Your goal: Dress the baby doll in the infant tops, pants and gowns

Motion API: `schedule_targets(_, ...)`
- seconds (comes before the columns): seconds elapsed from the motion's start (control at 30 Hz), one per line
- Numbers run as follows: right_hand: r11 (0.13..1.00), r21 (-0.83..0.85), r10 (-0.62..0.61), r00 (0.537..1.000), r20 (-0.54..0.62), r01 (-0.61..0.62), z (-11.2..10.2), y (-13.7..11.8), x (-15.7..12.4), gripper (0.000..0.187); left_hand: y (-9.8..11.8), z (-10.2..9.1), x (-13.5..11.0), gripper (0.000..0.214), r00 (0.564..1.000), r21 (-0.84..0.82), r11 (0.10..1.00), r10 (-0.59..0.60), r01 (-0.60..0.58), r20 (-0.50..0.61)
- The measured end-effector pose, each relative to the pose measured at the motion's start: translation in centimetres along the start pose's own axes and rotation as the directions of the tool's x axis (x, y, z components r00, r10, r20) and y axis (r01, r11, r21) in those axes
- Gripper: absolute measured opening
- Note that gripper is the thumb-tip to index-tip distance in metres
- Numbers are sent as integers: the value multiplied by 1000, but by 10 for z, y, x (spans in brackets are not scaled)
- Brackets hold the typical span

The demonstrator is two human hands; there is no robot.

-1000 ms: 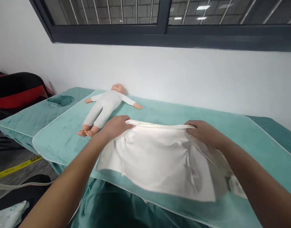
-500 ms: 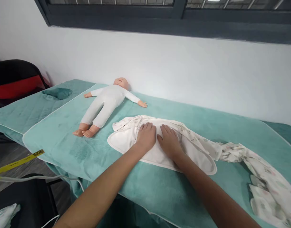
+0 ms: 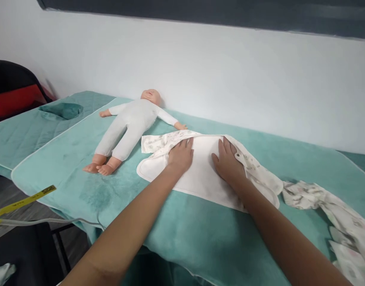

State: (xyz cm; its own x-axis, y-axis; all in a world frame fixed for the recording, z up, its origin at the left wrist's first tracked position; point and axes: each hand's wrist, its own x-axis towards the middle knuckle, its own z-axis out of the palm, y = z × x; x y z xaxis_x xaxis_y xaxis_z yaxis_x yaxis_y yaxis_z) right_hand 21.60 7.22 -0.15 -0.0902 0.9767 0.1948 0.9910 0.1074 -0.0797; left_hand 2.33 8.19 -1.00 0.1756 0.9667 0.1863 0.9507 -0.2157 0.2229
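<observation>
A small white baby garment [image 3: 200, 174] lies opened out on the green bed cover, its plain inner side up and its printed edges folded back along the far side. My left hand [image 3: 181, 155] rests flat on its left half, fingers outstretched at the folded edge. On the right half, my right hand [image 3: 228, 161] lies with fingers spread, their tips by the printed flap; a snap button [image 3: 237, 155] shows beside it. A baby doll [image 3: 134, 119] in a white suit lies on its back to the left, one hand close to the garment.
A crumpled printed cloth [image 3: 340, 210] lies on the right of the green bed cover [image 3: 215, 238]. At the left are a green pillow with a hollow [image 3: 61, 111], a yellow tag [image 3: 24, 202] on a white cable, and a black chair [image 3: 24, 254]. A white wall [image 3: 230, 79] stands behind.
My hands have slid apart, the right one moving rightward, and the garment is spread flatter and wider. It now lies apart from the printed cloth. The view has tilted down slightly.
</observation>
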Motion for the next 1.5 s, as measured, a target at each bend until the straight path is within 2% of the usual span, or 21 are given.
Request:
schedule_targets(0.13, 998, -28, -62, 997, 38, 63, 3, 13, 13, 60, -5, 6, 8, 55, 1000, -7, 1000, 10, -10, -7)
schedule_targets(0.3, 998, 1, -55, 994, 98, 55, 12, 21, 18, 56, -6, 8, 16, 53, 998, -12, 1000, 3, -3, 58)
schedule_targets(0.5, 993, -70, -89, 996, 29, 91, 15, 9, 11, 49, -3, 7, 12, 54, 996, 3, 1000, 4, -4, 90)
schedule_targets(0.63, 988, -114, -102, 995, 16, 103, 19, -3, -3, 51, 0, 8, 2, 55, 997, 16, 1000, -1, 0, 76)
schedule_targets(0.87, 989, -91, -113, 990, 85, 120, 17, -11, -31, 63, 6, 4, -26, 56, 998, 59, 998, 11, -15, 60)
schedule_targets(1.1, 986, -66, -143, 982, 125, 152, 12, -16, -54, 66, 9, -2, -48, 55, 998, 80, 997, 6, -12, 67)
schedule_targets(1.23, 985, -49, -162, 981, 103, 168, 10, -21, -71, 65, 13, -3, -58, 56, 997, 85, 996, 11, -17, 74)
schedule_targets(1.4, 971, -14, -236, 970, 63, 238, 3, -22, -97, 63, 15, -3, -70, 55, 998, 88, 996, 19, -24, 56)
schedule_targets(1.5, 935, 71, -350, 935, 46, 347, -3, -14, -115, 61, 15, -2, -76, 56, 998, 92, 995, 26, -30, 50)
